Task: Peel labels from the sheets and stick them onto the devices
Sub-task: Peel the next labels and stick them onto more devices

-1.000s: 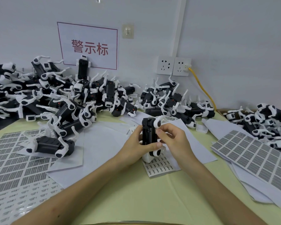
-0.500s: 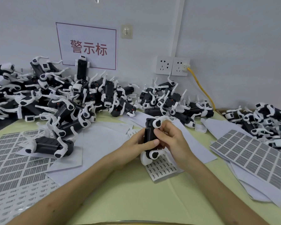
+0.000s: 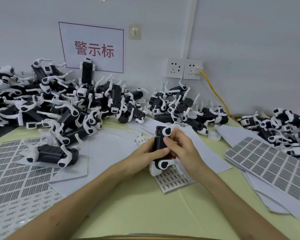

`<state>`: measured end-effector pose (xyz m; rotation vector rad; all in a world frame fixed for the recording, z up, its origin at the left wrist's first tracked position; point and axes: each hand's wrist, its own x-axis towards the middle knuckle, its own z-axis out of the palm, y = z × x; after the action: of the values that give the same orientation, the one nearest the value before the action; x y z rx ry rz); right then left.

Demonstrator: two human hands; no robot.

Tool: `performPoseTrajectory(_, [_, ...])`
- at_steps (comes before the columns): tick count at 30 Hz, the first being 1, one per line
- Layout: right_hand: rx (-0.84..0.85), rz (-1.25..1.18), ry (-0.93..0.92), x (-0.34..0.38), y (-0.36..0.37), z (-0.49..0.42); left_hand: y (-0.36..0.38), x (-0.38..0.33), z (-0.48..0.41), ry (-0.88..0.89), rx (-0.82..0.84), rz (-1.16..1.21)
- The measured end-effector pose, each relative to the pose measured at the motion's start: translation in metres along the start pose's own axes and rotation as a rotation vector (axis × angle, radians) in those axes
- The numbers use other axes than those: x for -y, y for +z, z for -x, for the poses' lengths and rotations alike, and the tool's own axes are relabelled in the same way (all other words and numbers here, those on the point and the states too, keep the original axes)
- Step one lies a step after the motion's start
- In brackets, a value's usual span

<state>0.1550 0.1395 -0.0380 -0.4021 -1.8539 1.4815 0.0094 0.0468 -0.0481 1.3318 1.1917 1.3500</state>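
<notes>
Yellow-green worktop (image 3: 145, 205) is shown bare at its near edge. Mid-worktop, over a small white sheet of printed labels (image 3: 173, 181), a black plastic device with white rounded legs (image 3: 158, 141) is held upright. Its body is wrapped by the left hand (image 3: 142, 153) and pinched by the right hand (image 3: 184, 149); no label can be made out. It is judged light, rigid and smooth, with fragile legs, so the body is best gripped. Piled black-and-white devices (image 3: 76, 104) are heaped along the far edge.

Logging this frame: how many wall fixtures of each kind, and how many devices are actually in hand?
Red-bordered sign: 1
Wall hook: 1
Wall sockets: 2
Yellow cable: 1
Held device, gripped by left hand and right hand: 1
Total: 6
</notes>
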Motion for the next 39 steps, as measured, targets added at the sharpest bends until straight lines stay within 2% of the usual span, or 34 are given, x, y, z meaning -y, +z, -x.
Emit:
performPoseTrajectory(6, [0.022,-0.047,0.042,0.0037,-0.0023,-0.0004,0.0004,0.0015,-0.0001,-0.026,-0.022,-0.001])
performPoseTrajectory(15, [-0.094,0.035,0.076,0.0011,0.0037,-0.0014,0.0037,0.0015,0.0018,-0.008,-0.037,-0.066])
performPoseTrajectory(22, [-0.079,-0.008,0.1,0.0054,0.0049,-0.0016,0.0018,0.0039,-0.0015,-0.064,-0.073,-0.047])
performPoseTrajectory(33, [-0.074,0.176,-0.013,-0.0027,0.0033,-0.0012,0.0031,0.003,-0.0017,-0.12,-0.118,-0.049])
performPoseTrajectory(39, [-0.074,0.136,0.0,-0.0008,0.0033,-0.0006,0.0028,0.004,-0.0021,-0.118,-0.129,-0.078])
